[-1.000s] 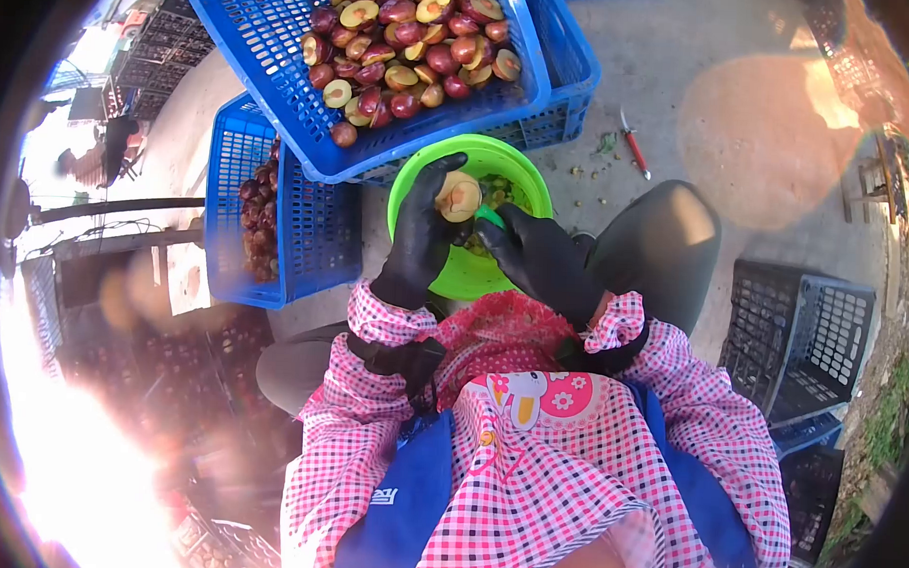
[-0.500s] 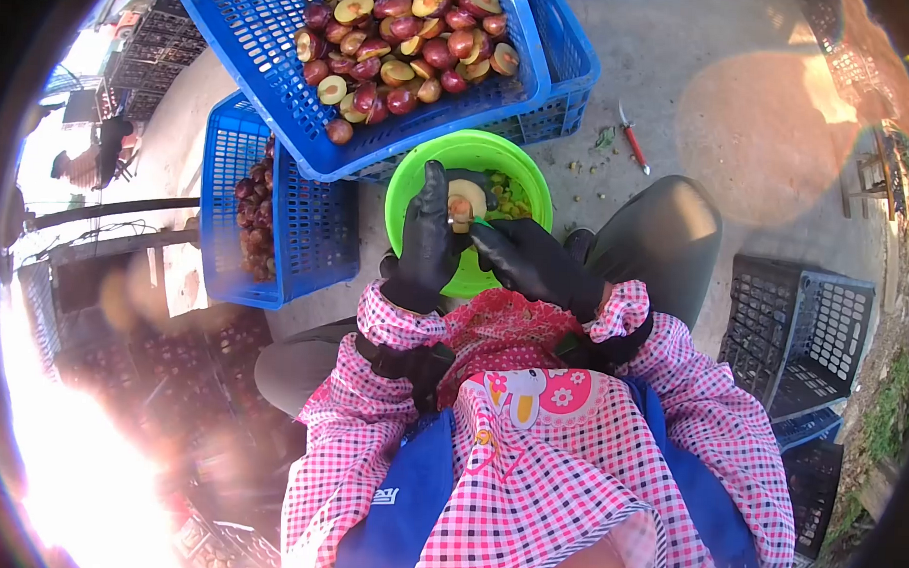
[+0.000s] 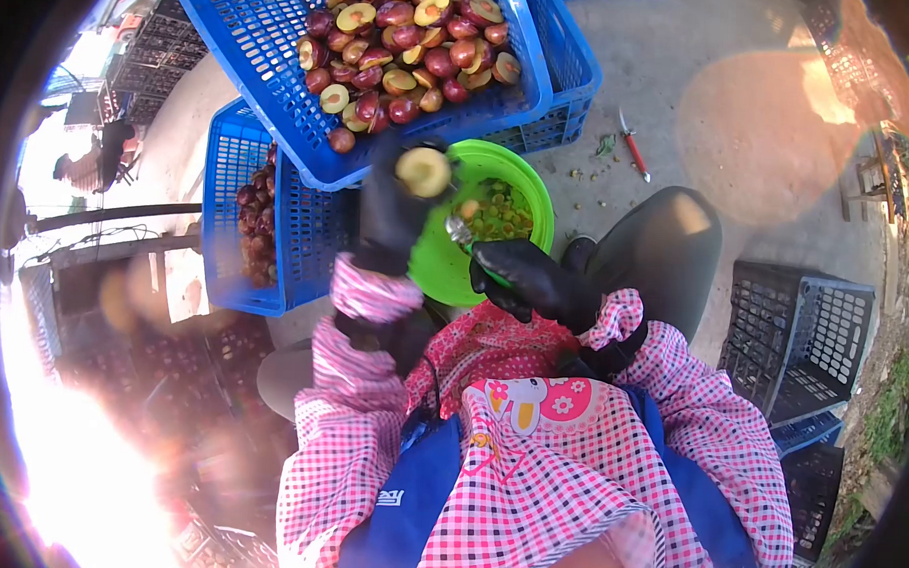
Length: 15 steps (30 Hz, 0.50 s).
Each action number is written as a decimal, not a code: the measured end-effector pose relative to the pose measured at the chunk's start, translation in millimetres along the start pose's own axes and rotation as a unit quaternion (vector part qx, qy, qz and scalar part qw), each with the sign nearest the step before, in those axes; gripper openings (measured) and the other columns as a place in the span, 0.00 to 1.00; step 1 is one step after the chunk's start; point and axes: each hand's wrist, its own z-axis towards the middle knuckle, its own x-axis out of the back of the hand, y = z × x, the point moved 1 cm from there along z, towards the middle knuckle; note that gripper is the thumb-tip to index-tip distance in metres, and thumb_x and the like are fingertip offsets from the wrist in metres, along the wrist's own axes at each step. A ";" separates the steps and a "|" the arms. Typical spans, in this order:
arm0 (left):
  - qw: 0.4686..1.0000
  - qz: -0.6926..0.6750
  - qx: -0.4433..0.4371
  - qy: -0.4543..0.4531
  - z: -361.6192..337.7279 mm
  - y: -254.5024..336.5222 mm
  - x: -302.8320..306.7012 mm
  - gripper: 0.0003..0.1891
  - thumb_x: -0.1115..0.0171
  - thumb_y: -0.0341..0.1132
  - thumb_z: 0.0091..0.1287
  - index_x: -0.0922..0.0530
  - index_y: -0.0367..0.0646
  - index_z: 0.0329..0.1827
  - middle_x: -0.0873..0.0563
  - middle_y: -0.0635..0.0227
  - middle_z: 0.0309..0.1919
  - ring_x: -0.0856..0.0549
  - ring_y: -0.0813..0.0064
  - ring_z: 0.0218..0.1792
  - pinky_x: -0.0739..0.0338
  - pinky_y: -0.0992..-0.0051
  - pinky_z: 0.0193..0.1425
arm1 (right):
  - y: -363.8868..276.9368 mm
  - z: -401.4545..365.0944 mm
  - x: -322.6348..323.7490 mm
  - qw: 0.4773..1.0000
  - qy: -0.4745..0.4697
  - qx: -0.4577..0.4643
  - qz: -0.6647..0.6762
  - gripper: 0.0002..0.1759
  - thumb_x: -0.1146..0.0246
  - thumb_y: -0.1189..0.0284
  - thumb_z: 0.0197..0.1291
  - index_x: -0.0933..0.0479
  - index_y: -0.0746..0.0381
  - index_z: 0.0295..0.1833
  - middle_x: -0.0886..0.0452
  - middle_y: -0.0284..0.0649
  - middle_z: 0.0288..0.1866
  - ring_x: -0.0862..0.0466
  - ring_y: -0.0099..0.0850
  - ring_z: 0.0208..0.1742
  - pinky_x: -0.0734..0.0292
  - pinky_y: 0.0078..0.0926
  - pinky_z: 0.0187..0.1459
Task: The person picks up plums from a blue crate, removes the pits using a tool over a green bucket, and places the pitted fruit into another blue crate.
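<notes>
My left hand [image 3: 389, 217], black-gloved and blurred by motion, holds a pitted plum half [image 3: 423, 172] with its pale cut face up. It is between the green basin [image 3: 445, 276] and the front edge of the tilted blue crate [image 3: 252, 52]. Halved plums [image 3: 397, 60] with red skins and yellow flesh fill part of that crate. Over the basin's near side, my right hand [image 3: 540, 280], also black-gloved, is closed around a green-handled spoon [image 3: 458, 229] with a small metal head. Pits and yellow-green scraps [image 3: 502, 211] lie in the basin below.
Left of the basin, another blue crate [image 3: 316, 241] contains dark red plums [image 3: 257, 217]. A red-handled knife [image 3: 634, 150] lies on the concrete floor at right. Black crates [image 3: 798, 331] stand farther right. My knees flank the basin.
My left hand has lifted the plum half up and left, away from the basin's middle toward the crate. My right hand stays near the basin, and the spoon's metal head is now apart from the fruit.
</notes>
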 end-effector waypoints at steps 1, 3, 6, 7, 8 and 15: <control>0.997 -0.016 -0.050 -0.053 6.0 33.1 -0.5 0.23 0.51 0.52 0.76 0.21 0.39 0.54 0.14 0.64 0.35 0.14 0.68 0.40 0.18 0.71 0.48 | 4.7 2.4 1.5 0.999 0.025 -0.018 -0.037 0.29 0.52 0.46 0.73 0.26 0.62 0.35 0.32 0.32 0.15 0.34 0.20 0.11 0.39 0.20 0.14; 0.930 0.347 -0.027 0.115 65.5 52.9 27.2 0.21 0.45 0.49 0.71 0.20 0.39 0.52 0.13 0.60 0.33 0.13 0.62 0.39 0.18 0.66 0.47 | 5.9 5.6 1.9 0.995 0.050 -0.033 -0.076 0.29 0.51 0.46 0.72 0.25 0.62 0.36 0.31 0.34 0.16 0.33 0.21 0.11 0.37 0.21 0.15; 0.697 0.693 -0.169 0.072 117.2 53.4 33.4 0.19 0.41 0.46 0.66 0.19 0.41 0.50 0.13 0.57 0.38 0.13 0.56 0.40 0.19 0.62 0.44 | 3.8 7.4 3.7 0.992 0.081 -0.039 -0.084 0.29 0.49 0.46 0.71 0.24 0.63 0.36 0.31 0.34 0.16 0.32 0.22 0.12 0.36 0.22 0.15; 0.698 0.692 -0.171 0.069 140.2 46.4 43.4 0.19 0.41 0.46 0.66 0.19 0.41 0.50 0.13 0.57 0.38 0.13 0.56 0.40 0.19 0.62 0.44 | 2.9 8.2 4.9 0.991 0.097 -0.044 -0.081 0.29 0.48 0.46 0.71 0.24 0.63 0.36 0.30 0.34 0.17 0.31 0.22 0.13 0.35 0.22 0.16; 0.632 0.753 -0.184 0.028 164.3 33.3 56.6 0.18 0.42 0.44 0.66 0.20 0.43 0.53 0.15 0.54 0.45 0.14 0.53 0.45 0.20 0.59 0.48 | 2.2 8.6 6.4 0.989 0.113 -0.050 -0.078 0.29 0.48 0.46 0.70 0.23 0.63 0.36 0.29 0.35 0.18 0.30 0.22 0.13 0.35 0.22 0.16; 0.507 0.855 -0.101 -0.021 187.4 13.7 47.3 0.22 0.39 0.40 0.61 0.24 0.44 0.59 0.22 0.49 0.57 0.16 0.47 0.50 0.21 0.55 0.52 | -4.3 8.8 4.0 0.985 0.143 -0.058 -0.079 0.28 0.47 0.47 0.70 0.22 0.64 0.39 0.27 0.35 0.21 0.29 0.22 0.15 0.35 0.21 0.18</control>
